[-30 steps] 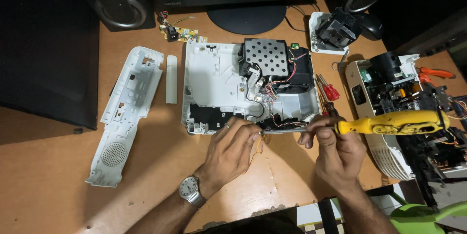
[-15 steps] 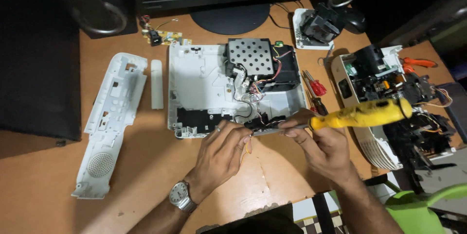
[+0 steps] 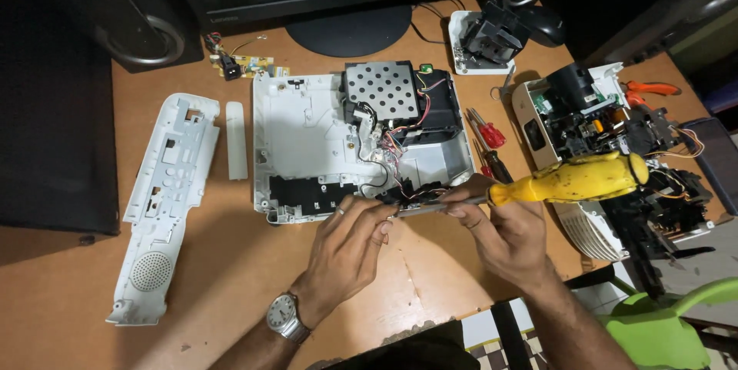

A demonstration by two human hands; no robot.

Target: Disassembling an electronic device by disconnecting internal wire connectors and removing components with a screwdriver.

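Note:
An opened white device shell [image 3: 304, 136] lies on the wooden desk [image 3: 223, 262], with a perforated metal plate [image 3: 382, 89], black parts and coloured wires inside. My left hand [image 3: 350, 243], a watch on its wrist, pinches something small at the shell's near edge. My right hand [image 3: 503, 228] holds a yellow-handled screwdriver [image 3: 573, 179] lying sideways, its shaft pointing left to the same spot at the shell's front edge. The fingertips of both hands nearly meet there.
A long white cover panel [image 3: 157, 201] and a small white strip [image 3: 237, 139] lie left. A small circuit board [image 3: 242, 65] sits behind. Red screwdrivers [image 3: 486, 136], another dismantled unit [image 3: 607, 147] and orange pliers [image 3: 649, 89] are right. A monitor stand [image 3: 350, 28] and speaker [image 3: 127, 20] are behind.
Both hands have stayed at the shell's front edge; the view shifted slightly, and the screwdriver handle tilted a little as my right hand adjusted.

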